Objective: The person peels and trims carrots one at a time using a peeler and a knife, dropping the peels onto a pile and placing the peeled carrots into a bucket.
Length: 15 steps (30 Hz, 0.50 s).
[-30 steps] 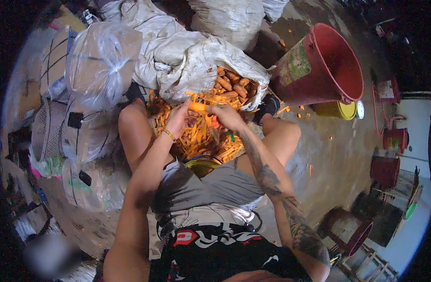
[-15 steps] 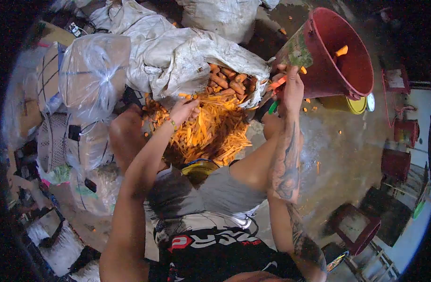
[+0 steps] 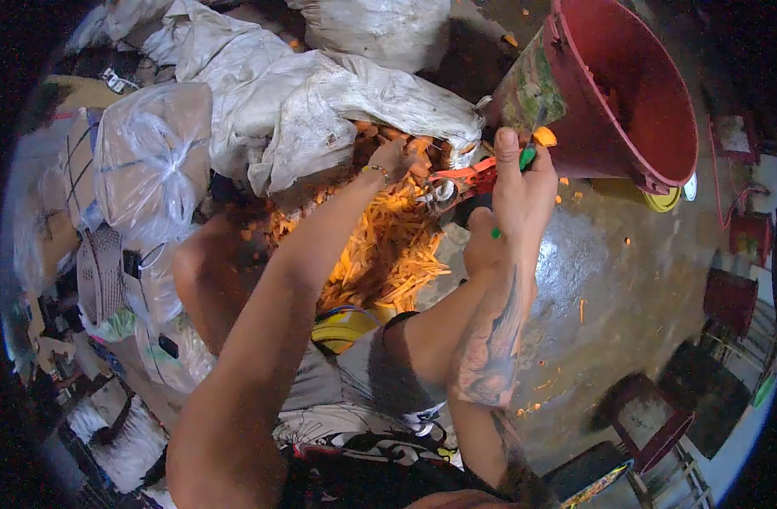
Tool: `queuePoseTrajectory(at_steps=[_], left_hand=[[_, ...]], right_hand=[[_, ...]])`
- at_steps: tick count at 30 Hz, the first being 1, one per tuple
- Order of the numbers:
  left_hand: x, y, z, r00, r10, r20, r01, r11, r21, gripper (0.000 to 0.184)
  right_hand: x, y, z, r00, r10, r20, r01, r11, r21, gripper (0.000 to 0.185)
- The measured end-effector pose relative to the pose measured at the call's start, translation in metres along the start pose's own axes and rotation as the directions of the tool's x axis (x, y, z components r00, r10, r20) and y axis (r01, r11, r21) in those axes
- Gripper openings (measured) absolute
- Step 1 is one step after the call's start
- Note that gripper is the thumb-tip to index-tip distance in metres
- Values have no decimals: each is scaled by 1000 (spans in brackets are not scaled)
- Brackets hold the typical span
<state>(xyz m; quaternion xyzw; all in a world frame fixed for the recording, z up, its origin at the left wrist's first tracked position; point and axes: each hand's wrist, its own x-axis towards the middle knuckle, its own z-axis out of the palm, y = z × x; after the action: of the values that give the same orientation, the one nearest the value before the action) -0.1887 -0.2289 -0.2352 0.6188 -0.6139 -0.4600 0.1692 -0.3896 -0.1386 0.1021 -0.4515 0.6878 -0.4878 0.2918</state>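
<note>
My left hand (image 3: 390, 159) is at the mouth of the white woven sack (image 3: 312, 114), among unpeeled carrots (image 3: 367, 129). A bright orange carrot (image 3: 418, 157) is at its fingertips; blur and shadow hide whether the fingers close on it. My right hand (image 3: 524, 182) is closed around a red and green tool that looks like a peeler (image 3: 469, 174), its metal end pointing left. An orange carrot piece (image 3: 544, 136) shows by the right fingertips; I cannot tell if it is held. Below the sack mouth, between my legs, lies a heap of orange peel strips (image 3: 380, 246).
A tilted red bucket (image 3: 566, 93) stands just beyond my right hand, with a yellow container (image 3: 662, 199) partly behind it. Plastic-wrapped boxes (image 3: 155, 144) are stacked at left. A yellow vessel (image 3: 344, 327) sits between my thighs. Carrot scraps dot the wet floor (image 3: 575, 280).
My left hand has moved right and up from over the peel heap to the carrots in the sack mouth. The carrot piece seen inside the bucket's opening is no longer visible there.
</note>
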Motion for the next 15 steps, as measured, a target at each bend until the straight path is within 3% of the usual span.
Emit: queuePoseTrajectory(at_steps=[2,3,6,11,12,14,15], left_hand=[[41,-39,40,1000,-3,-31,-3,981,-192,48],[31,-20,35,998,18,-53,-15,998,58,51],[42,-14,41,992,52,-112,-15,950,312,53],[35,-9,6,998,50,-22,-48,993,105,46],[25,-1,-4,999,-30,18,32,986,-161,42],[2,21,-26,977,-189,99,207,734,-646,33],[-10,19,-44,992,-103,74,126,809,-574,34]], right_hand=[[4,-5,-4,1000,22,12,-22,1000,-11,51],[4,-5,-4,999,36,1,-36,999,-20,50],[11,-3,-5,999,42,-17,-42,999,-33,49],[11,3,-2,1000,2,-3,-2,1000,-11,49],[11,3,-2,1000,0,9,0,999,-39,50],[11,1,-3,999,-7,33,10,996,-91,51],[11,1,-2,999,-3,48,8,994,-108,53]])
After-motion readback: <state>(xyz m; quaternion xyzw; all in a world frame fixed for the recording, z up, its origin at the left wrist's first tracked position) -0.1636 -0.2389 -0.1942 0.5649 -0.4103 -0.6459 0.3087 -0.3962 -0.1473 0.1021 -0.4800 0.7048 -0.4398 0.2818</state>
